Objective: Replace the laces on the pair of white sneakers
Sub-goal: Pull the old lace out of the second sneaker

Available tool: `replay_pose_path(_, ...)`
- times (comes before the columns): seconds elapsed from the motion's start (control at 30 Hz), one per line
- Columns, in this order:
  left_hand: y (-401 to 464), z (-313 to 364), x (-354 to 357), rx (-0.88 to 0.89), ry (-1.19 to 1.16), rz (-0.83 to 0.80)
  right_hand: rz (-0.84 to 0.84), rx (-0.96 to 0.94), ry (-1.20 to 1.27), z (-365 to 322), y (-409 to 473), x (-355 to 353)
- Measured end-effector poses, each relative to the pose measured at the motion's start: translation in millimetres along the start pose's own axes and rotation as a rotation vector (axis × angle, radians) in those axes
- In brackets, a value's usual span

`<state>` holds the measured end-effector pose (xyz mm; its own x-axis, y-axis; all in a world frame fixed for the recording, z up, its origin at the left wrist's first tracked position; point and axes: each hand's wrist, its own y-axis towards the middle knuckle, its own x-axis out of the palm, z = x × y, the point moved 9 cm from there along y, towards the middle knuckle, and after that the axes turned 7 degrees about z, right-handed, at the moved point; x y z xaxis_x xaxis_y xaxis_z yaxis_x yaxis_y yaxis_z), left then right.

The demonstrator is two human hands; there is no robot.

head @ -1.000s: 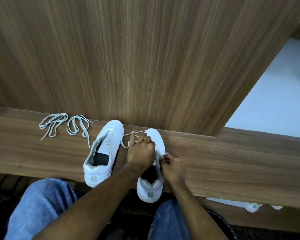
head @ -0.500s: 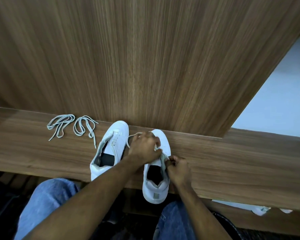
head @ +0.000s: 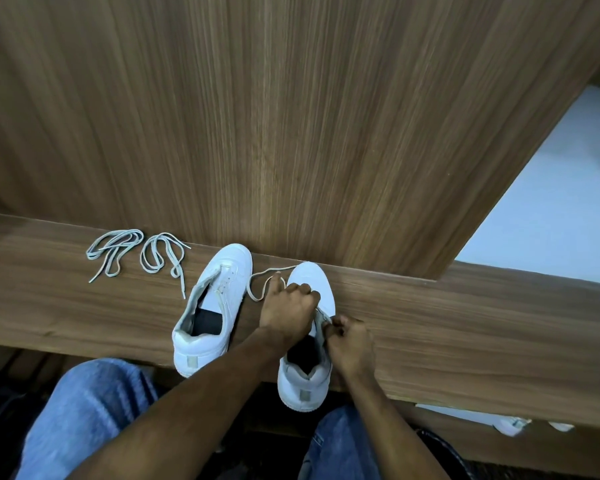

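Presently both hands work over the right sneaker (head: 310, 289), which stands on the wooden counter (head: 465, 323) with its toe against the upright wood panel (head: 291, 116). The left hand (head: 286, 310) lies curled over the eyelet area; what it holds underneath cannot be told. The right hand (head: 349, 341) pinches at the shoe's right eyelet edge, apparently on lace. A loose lace end (head: 260, 284) loops out to the left between the 2 shoes. By my reading this shoe is mid-lacing or mid-unlacing, and which one I cannot tell. The left sneaker (head: 210, 306) stands just beside it, a thin lace seemingly in its eyelets. 2 loose grey laces (head: 136, 252) lie well apart at far left, untouched. Nothing blocks the reach to them; the person's knees in blue jeans (head: 84, 410) sit below the counter edge.
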<state>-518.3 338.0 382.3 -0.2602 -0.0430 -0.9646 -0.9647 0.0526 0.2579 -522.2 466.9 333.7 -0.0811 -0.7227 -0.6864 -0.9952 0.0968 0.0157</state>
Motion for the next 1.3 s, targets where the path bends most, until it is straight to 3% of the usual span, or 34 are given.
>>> replay_pose_path(0.1,3.4,-23.6,-15.5,-0.177,-0.199,0.165,-0.002,0.001,0.013,0.9,0.8,0.0)
replay_pose_path(0.17,2.7,-55.3,-38.5,-0.416,-0.509,0.343,-0.004,-0.001,0.026,1.4,2.8,1.0)
replay_pose_path(0.23,1.8,-83.5,-53.2,-0.66,-0.761,0.421,-0.008,0.001,0.031,1.8,2.5,1.5)
replay_pose_path(0.4,11.7,-119.1,-76.2,-0.829,-0.957,0.587,0.002,-0.011,0.021,1.7,1.0,-0.2)
replay_pose_path(0.53,5.5,-115.6,-53.4,-0.861,-1.017,0.494,0.007,-0.01,0.029,3.1,0.7,1.0)
replay_pose_path(0.63,-13.5,-97.3,-23.0,-0.807,-0.896,0.372,0.012,-0.014,0.034,1.6,0.7,1.2)
replay_pose_path(0.8,-38.6,-41.3,8.7,-0.48,-0.609,0.099,-0.011,-0.013,0.032,1.0,-0.1,1.6)
replay_pose_path(0.9,-49.6,-44.2,23.2,-0.578,-0.572,-0.026,-0.023,-0.03,0.031,-0.3,0.2,1.0)
replay_pose_path(1.03,-56.8,-57.1,34.4,-0.701,-0.681,-0.018,-0.04,-0.067,-0.021,-7.6,2.4,-1.9)
replay_pose_path(1.13,-61.3,-60.1,36.9,-0.755,-0.74,-0.007,-0.041,-0.193,-0.254,-27.8,0.6,-5.3)
replay_pose_path(1.3,-63.8,-59.1,39.7,-0.749,-0.691,-0.05,-0.13,-0.584,-0.539,-67.9,-11.6,17.3)
